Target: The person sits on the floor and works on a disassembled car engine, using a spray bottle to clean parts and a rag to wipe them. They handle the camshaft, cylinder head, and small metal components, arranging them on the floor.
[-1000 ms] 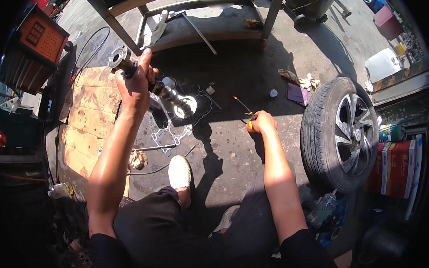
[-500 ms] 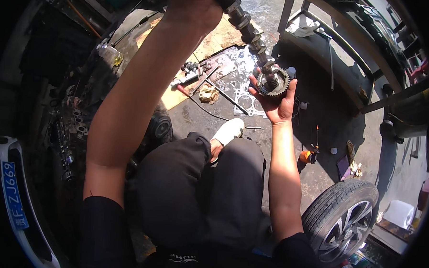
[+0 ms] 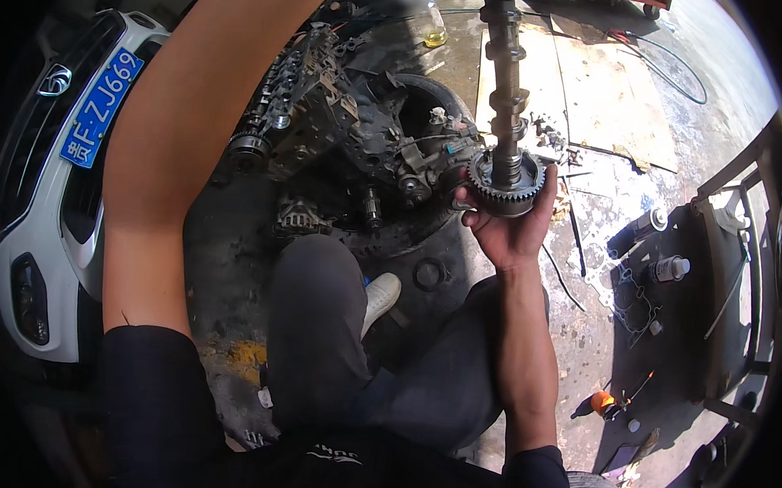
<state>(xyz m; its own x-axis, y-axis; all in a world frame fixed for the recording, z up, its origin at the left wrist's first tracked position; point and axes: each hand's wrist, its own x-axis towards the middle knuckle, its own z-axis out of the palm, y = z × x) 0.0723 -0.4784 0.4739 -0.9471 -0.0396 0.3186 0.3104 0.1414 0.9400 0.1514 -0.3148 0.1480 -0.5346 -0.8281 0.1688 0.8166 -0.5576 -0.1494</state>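
A metal camshaft (image 3: 504,66) stands nearly upright before me, its far end running out past the top edge. At its lower end sits a toothed gear (image 3: 507,193). My right hand (image 3: 515,238) cups this gear from below, with the fingers and thumb wrapped round its sides. My left forearm (image 3: 197,79) reaches up and away at the left, but the hand itself lies beyond the top edge. Left of the shaft, a dirty engine (image 3: 314,101) with exposed parts rests by a black tyre (image 3: 450,96).
A white car front (image 3: 37,255) stands at the left. Cardboard (image 3: 612,84) lies on the floor ahead. To the right are a metal gasket (image 3: 612,284), spray cans (image 3: 669,270), an orange bottle (image 3: 604,402) and a metal frame stand (image 3: 726,259). A black ring (image 3: 431,274) lies near my shoe.
My view has swung left, bringing the engine and car front into sight. The camshaft now stands more upright, its gear still in my right hand. My left hand has passed out of view.
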